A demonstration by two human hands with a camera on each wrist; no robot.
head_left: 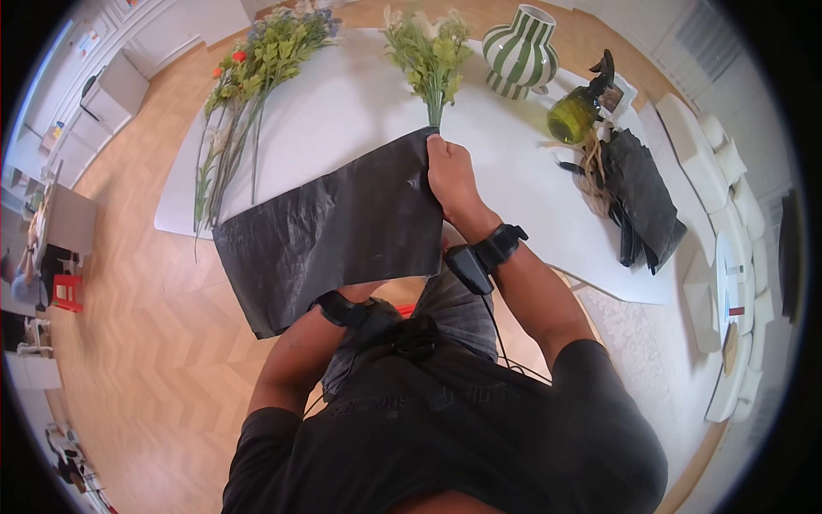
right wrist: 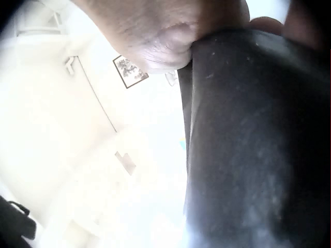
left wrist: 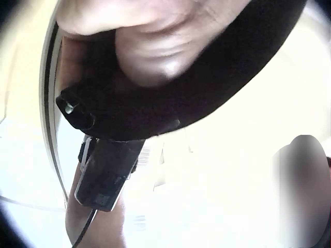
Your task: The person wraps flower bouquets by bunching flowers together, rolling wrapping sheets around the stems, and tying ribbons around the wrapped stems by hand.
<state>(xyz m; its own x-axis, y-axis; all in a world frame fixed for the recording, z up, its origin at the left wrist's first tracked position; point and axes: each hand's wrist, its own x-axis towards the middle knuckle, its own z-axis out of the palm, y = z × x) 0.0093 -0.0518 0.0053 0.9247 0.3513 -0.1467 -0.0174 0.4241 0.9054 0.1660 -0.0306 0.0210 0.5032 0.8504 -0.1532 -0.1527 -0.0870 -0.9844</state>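
Note:
A black plastic bag [head_left: 334, 227], wide and slightly creased, is held up at the near side of the white table in the head view. My right hand [head_left: 451, 176] pinches its upper right corner, thumb on the near face. In the right wrist view, the bag [right wrist: 243, 144] hangs down from that grip. My left hand is hidden by the bag in the head view, where only the wrist shows at the lower edge. The left wrist view has part of the left hand [left wrist: 160, 46] against the bag's dark, curved edge [left wrist: 207, 103]; I cannot tell how its fingers lie.
Long-stemmed flowers [head_left: 265, 86] lie at the table's left, and a smaller bunch [head_left: 432, 60] lies beyond the bag. A green-striped vase [head_left: 521, 51], a green glass vessel [head_left: 572, 116] and crumpled black wrapping [head_left: 638, 193] are on the right of the white table [head_left: 514, 163].

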